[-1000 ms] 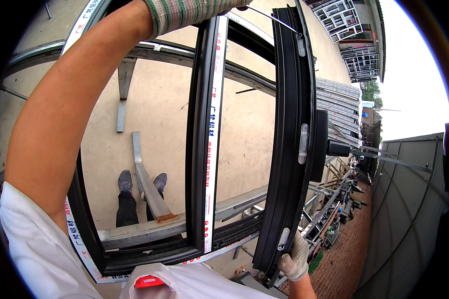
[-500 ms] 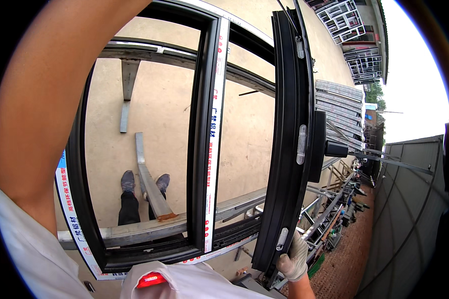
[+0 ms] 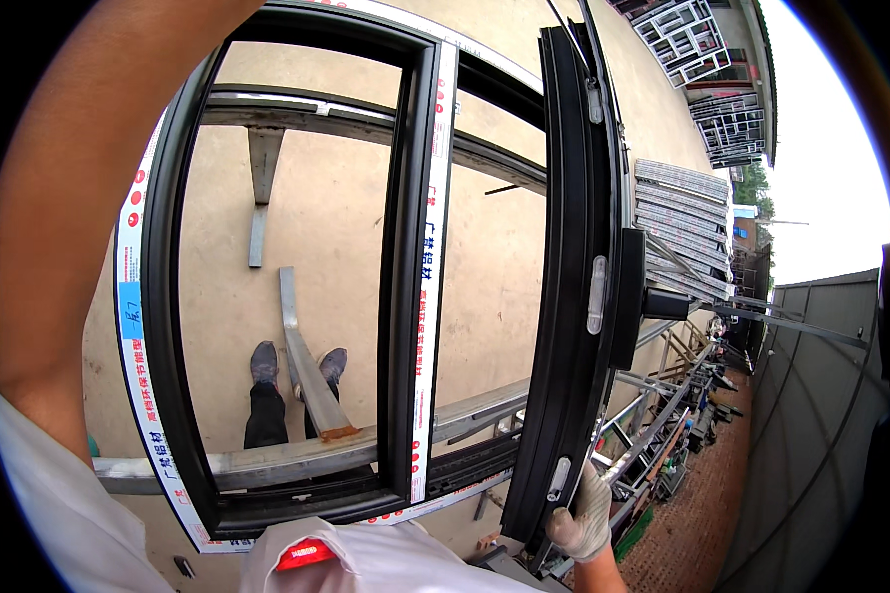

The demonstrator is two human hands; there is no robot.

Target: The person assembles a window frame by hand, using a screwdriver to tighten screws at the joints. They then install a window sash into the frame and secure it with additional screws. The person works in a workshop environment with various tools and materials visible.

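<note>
A black window frame (image 3: 430, 257), with printed white protective film along its strips, lies across the metal supports in front of me. On its right side a black window sash (image 3: 564, 296) stands swung out, seen nearly edge-on, with clear oblong pieces along its edge and a black handle (image 3: 667, 302) sticking out to the right. My right hand (image 3: 585, 519), in a pale glove, is closed round the sash's near end. My left arm (image 3: 59, 227) reaches up along the frame's left side; its hand is beyond the upper edge of the picture.
Grey metal beams (image 3: 257, 466) run under the frame, and a bent metal leg (image 3: 316, 390) stands by my feet. Bundled wrapped profiles (image 3: 680, 227) lie to the far right. Metal pieces and clutter (image 3: 663, 425) line the brick strip beside a dark wall (image 3: 811, 395).
My view has shifted slightly, so more of the frame's left strip and its blue label shows. My right hand keeps its hold on the sash, which stands at much the same angle.
</note>
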